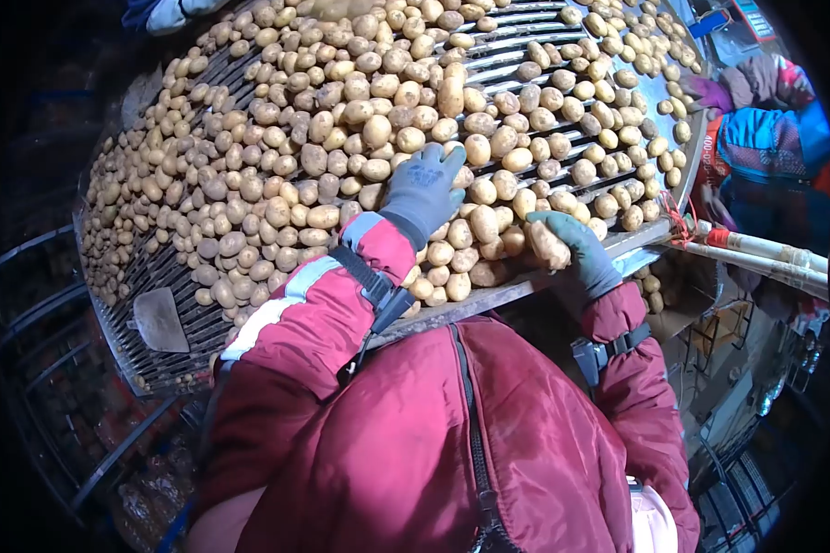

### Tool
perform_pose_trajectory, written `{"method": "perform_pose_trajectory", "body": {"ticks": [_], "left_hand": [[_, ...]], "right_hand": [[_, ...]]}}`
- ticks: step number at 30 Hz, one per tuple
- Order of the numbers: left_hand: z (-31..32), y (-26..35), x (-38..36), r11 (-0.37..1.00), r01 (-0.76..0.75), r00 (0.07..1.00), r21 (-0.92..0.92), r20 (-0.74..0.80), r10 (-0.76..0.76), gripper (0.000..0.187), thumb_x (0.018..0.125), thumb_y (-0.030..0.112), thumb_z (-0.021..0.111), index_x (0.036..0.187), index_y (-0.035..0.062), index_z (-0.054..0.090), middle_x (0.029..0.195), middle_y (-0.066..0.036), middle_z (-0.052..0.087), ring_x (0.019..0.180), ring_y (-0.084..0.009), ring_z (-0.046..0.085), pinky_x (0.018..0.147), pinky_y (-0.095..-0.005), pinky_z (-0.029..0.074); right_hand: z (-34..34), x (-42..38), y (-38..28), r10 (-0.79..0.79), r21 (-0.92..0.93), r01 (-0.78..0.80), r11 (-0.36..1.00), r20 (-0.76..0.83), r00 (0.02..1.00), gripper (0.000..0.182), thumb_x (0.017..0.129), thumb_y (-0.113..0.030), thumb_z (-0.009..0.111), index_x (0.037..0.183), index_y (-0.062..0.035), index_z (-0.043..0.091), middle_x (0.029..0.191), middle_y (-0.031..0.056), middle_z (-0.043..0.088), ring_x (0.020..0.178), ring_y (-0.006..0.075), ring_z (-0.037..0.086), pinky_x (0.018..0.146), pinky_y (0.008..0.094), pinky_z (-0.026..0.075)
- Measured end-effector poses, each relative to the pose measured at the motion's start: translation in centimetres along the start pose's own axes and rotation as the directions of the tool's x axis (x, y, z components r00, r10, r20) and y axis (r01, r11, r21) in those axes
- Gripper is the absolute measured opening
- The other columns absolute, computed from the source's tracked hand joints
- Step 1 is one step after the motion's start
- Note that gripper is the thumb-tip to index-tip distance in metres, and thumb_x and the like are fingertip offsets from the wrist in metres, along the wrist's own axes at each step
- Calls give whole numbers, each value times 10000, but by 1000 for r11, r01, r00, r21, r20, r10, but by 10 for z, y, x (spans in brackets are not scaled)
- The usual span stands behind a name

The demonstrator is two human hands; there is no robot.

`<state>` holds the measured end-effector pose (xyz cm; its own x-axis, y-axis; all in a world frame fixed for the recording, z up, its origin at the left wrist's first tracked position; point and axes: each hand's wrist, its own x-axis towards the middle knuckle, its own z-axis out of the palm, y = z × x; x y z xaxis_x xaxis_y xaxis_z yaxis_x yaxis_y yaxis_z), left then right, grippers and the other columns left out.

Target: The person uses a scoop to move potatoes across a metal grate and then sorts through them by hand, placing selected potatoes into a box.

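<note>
Many pale brown potatoes point(341, 115) are spread over a slatted metal table point(516, 32) in front of me. My left hand point(422, 192), in a grey-blue glove, lies on the pile with its fingers apart, touching potatoes. Near the table's front edge, my right hand point(576, 247), in a grey-green glove, is closed around a larger potato point(549, 247). Part of that potato is hidden by the fingers. More potatoes lie between the two hands.
A flat metal plate point(160, 320) rests on the slats at the left. Wrapped poles point(756, 249) with red ties jut out at the right corner. Another person in a blue vest point(765, 143) stands at the right side. A further person's sleeve point(180, 11) shows at the top left.
</note>
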<state>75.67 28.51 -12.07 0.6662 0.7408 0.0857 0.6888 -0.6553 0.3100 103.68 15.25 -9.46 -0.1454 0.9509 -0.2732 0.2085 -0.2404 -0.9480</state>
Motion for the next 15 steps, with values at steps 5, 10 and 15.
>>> {"method": "perform_pose_trajectory", "body": {"ticks": [5,10,15], "left_hand": [[1,4,7,1000,10,1000,4,-28,-10,468,856,278,674,1298,169,566,1128,-116,591,1085,-304,585,867,-453,496],[-6,-8,-11,994,26,999,-103,46,-21,456,860,270,679,1293,150,604,1168,-126,600,1123,-311,587,934,-437,494],[-41,-13,-41,815,210,973,-539,35,-228,455,873,228,707,1300,92,629,1258,-160,616,1184,-339,583,1028,-414,473]], "right_hand": [[27,13,0,281,576,-212,790,-32,959,491,1030,-398,532,1373,-47,561,1112,119,689,918,229,690,753,392,608],[54,28,-48,535,953,-285,105,188,824,657,1016,-558,487,1364,-5,550,1012,124,699,774,176,706,541,236,574],[66,35,-74,536,948,-293,122,185,824,583,1021,-529,481,1068,22,664,757,116,681,410,155,562,248,217,322]]}}
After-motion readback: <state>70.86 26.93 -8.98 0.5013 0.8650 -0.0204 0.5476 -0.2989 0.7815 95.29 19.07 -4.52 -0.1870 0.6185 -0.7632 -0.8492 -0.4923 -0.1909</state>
